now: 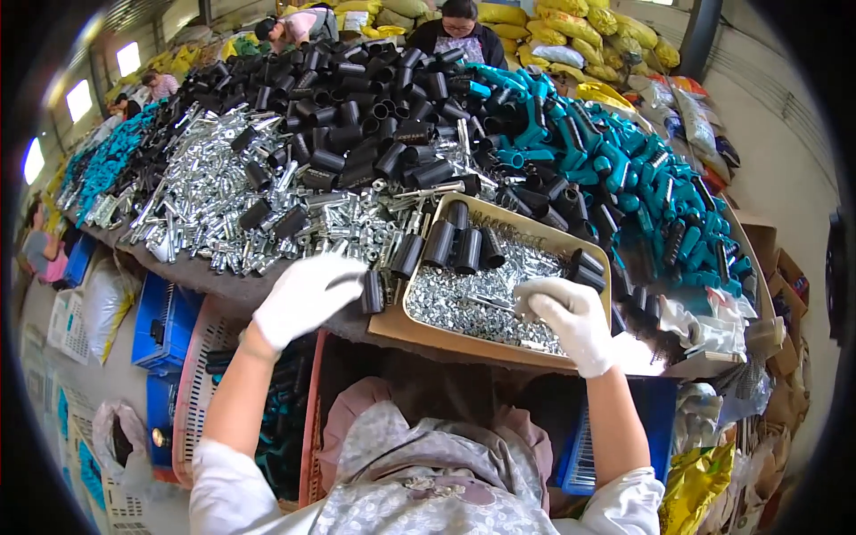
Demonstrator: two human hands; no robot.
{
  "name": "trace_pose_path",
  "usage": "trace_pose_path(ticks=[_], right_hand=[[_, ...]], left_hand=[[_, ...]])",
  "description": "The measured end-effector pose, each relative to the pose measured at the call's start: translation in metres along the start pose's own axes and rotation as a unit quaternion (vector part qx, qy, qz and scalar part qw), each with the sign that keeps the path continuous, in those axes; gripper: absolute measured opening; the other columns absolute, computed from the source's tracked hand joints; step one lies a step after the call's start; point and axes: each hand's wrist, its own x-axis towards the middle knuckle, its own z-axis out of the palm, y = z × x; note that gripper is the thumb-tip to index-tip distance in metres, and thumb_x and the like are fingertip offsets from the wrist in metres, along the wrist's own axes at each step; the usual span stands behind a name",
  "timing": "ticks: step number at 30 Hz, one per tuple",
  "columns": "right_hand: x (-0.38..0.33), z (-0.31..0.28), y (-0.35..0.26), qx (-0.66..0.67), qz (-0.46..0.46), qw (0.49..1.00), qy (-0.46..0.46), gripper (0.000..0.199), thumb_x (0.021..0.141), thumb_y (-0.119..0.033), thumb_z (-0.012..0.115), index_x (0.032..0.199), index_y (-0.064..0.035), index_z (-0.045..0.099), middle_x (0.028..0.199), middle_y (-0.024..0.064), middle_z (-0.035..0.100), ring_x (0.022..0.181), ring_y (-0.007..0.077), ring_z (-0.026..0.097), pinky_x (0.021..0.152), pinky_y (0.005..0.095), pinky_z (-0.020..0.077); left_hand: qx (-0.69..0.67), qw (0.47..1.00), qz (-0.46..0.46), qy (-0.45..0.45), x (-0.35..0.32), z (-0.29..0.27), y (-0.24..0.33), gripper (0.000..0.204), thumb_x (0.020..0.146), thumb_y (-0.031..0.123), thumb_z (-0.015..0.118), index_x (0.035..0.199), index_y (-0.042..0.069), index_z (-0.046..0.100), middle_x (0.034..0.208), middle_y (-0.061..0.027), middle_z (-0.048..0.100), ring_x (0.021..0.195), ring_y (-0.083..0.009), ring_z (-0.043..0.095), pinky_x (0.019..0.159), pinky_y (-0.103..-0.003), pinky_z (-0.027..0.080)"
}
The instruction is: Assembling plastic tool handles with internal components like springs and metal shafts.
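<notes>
Floral apron (428, 473), gloved hands (308, 299) (571, 323), left spread, right's grip unclear over tray (490, 342) of metal bits (450, 303), black tubes (468, 251).

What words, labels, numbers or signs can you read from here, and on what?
None I can quote reliably.
Black sleeves on the pile: pale lettering on some, too small to read surely.
Yellow sacks at the back: any print is too blurred.
White sack at right: any print is too small.

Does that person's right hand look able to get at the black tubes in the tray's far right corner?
Probably yes: the right hand is close to the black tubes, with nothing visible between.
</notes>
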Motion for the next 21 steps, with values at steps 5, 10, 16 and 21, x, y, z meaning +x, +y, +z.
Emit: trace_pose_path(ticks=[5, 10, 16, 21], right_hand=[[0.042, 0.001, -0.007, -0.157, -0.105, 0.982, 0.010, 0.018, 0.090, -0.007, 0.062, 0.102, 0.0007, 0.072, 0.089, 0.0124, 0.072, 0.083, 0.0205, 0.070, 0.079, 0.0305, 0.0523], [0.092, -0.002, 0.001, -0.336, -0.221, 0.914, 0.055, 0.014, 0.084, -0.013, 0.066, 0.094, -0.0066, 0.074, 0.092, 0.0132, 0.069, 0.089, 0.0327, 0.066, 0.082, 0.0400, 0.0521], [0.197, -0.033, 0.040, -0.486, -0.218, 0.840, 0.106, 0.018, 0.085, -0.016, 0.059, 0.087, -0.0137, 0.077, 0.089, 0.0127, 0.070, 0.087, 0.0337, 0.067, 0.079, 0.0452, 0.0534], [0.243, -0.041, 0.048, -0.600, -0.079, 0.794, 0.065, 0.016, 0.081, -0.016, 0.064, 0.088, -0.0168, 0.079, 0.095, 0.0130, 0.074, 0.089, 0.0320, 0.070, 0.082, 0.0415, 0.0555]], left_hand=[[0.133, 0.988, -0.082, 0.007, 0.057, 0.014, -0.035, 0.034, 0.092, 0.032, 0.057, 0.114, 0.009, 0.070, 0.111, -0.0139, 0.070, 0.104, -0.0326, 0.066, 0.092, -0.043, 0.052], [0.227, 0.969, -0.093, -0.013, 0.098, 0.047, -0.050, 0.028, 0.091, 0.028, 0.055, 0.107, 0.010, 0.069, 0.104, -0.0137, 0.069, 0.100, -0.0324, 0.067, 0.086, -0.045, 0.054], [0.321, 0.945, -0.067, 0.004, 0.130, 0.071, -0.058, 0.011, 0.087, 0.020, 0.060, 0.091, 0.012, 0.066, 0.090, -0.0102, 0.068, 0.084, -0.0287, 0.070, 0.070, -0.042, 0.058], [0.305, 0.943, -0.117, -0.068, 0.140, 0.057, -0.047, 0.018, 0.085, 0.013, 0.055, 0.099, 0.008, 0.067, 0.096, -0.0161, 0.070, 0.091, -0.0324, 0.071, 0.078, -0.044, 0.058]])
